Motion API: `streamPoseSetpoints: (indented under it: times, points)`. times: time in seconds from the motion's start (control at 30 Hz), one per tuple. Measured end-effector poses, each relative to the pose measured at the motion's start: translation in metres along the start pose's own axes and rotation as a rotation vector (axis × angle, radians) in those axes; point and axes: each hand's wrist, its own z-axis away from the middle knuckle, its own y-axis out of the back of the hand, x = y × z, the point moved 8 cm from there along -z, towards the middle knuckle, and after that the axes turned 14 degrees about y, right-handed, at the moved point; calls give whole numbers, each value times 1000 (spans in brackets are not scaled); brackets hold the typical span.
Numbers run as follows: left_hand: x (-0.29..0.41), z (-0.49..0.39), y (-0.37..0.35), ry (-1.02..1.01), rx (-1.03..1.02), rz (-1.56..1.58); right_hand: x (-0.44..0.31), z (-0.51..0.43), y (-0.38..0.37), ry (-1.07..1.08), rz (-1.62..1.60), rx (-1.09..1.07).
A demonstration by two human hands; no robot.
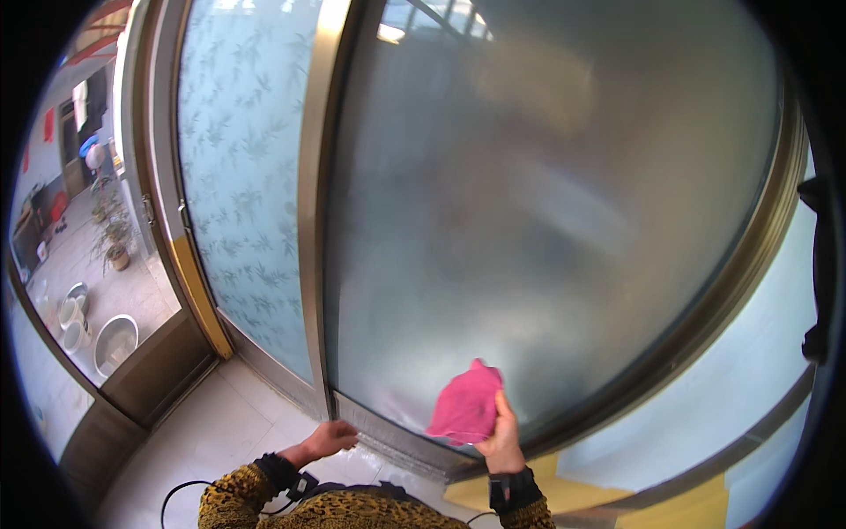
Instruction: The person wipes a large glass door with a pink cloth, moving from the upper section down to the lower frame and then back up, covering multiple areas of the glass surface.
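Note:
A pink cloth (464,406) lies spread in my right hand (503,433), with the thumb on its right edge. Behind it stands a large frosted glass panel (456,264) in a brown metal frame; whether the cloth touches the glass is hard to tell. A bright patch shows on the pane just above the cloth. My left hand (328,439) hangs low beside the foot of the frame post (312,225), fingers loosely bent, with nothing visible in it. Both wrists wear black bands.
Left of the post is a leaf-patterned glass panel (248,192). Through an opening farther left, a courtyard holds a metal basin (116,347), white buckets (76,336) and a potted plant (118,256). Pale floor tiles (228,413) lie below. A black cable (173,489) loops by my left sleeve.

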Motion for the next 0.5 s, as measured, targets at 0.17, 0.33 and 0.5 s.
streamPoseSetpoints:
  times: [0.17,0.33,0.5]
  points:
    - [-117,28,40,192,161,286,-131,-12,-75,483,47,-307]
    - [-187,52,87,303,295,465,-252,27,-161,1318,368,43]
    - [-200,46,150,270,347,537,-269,39,-301,1852,525,-139]
